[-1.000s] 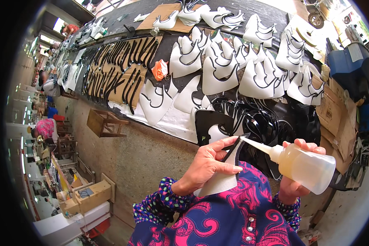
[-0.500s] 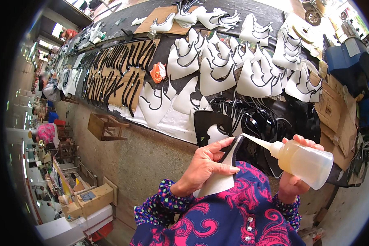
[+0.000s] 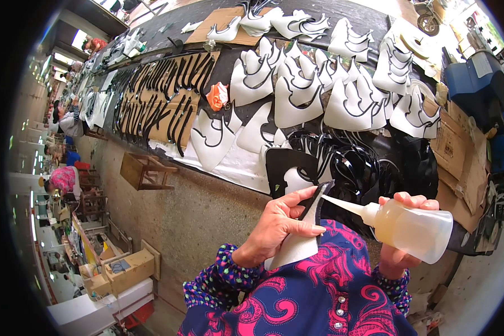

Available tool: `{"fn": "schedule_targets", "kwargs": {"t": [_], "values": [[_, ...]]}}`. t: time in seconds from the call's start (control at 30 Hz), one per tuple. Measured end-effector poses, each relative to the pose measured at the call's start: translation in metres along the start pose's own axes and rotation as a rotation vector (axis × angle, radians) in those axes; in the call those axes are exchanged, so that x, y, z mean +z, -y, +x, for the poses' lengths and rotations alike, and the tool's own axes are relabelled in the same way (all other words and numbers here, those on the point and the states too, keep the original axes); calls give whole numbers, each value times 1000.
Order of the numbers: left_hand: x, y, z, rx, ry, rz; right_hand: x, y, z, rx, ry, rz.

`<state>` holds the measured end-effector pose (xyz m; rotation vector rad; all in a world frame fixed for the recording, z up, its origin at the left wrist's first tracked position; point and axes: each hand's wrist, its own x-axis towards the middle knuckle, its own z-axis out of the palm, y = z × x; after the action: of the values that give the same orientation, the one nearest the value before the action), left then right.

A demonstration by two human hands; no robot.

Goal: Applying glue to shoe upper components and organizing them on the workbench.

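Note:
Between the thumb and fingers of my left hand [image 3: 275, 228] is a white fabric piece [image 3: 294, 253] with a black edge strip, its narrow tip pointing up and away from me. My right hand [image 3: 396, 257] is wrapped round a translucent squeeze bottle [image 3: 417, 231] holding yellowish liquid. The bottle lies tilted almost level, its long white nozzle [image 3: 344, 205] pointing left. The nozzle's tip is at the black strip near the upper end of the piece; I cannot tell if it touches. My left fingers hide part of the piece.
Stacks of white pieces with black curved edging [image 3: 299, 101] cover the dark table ahead. Black strips lie in rows on cardboard [image 3: 182, 109] at left, beside a crumpled orange wrapper [image 3: 217, 97]. Glossy black pieces [image 3: 353, 168] are heaped nearest me. A wooden stool [image 3: 145, 172] stands left.
The nozzle tip has shifted left and nearer to me, down the black strip from the piece's end. The bottle has levelled slightly. My left hand has barely moved.

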<state>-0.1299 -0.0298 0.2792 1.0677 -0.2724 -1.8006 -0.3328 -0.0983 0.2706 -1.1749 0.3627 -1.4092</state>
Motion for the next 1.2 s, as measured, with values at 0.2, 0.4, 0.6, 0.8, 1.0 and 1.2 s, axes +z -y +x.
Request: {"fn": "schedule_targets", "kwargs": {"t": [0.2, 0.4, 0.6, 0.8, 1.0, 1.2], "values": [[-2, 1, -3, -19, 15, -15, -3, -2, -4, 7, -111, -95], [-4, 2, -4, -15, 14, -51, -3, -4, -3, -18, 8, 44], [-6, 3, -9, 6, -26, -54, 2, -8, -4, 70, -108, -70], [-21, 4, -18, 53, -69, -47, 6, -12, 1, 68, -136, -169], [-86, -29, -39, 397, -533, 204, 5, -21, 7, 138, -297, -175], [-187, -36, 24, 748, -913, 617, 11, -28, 11, 207, -319, -143]]}}
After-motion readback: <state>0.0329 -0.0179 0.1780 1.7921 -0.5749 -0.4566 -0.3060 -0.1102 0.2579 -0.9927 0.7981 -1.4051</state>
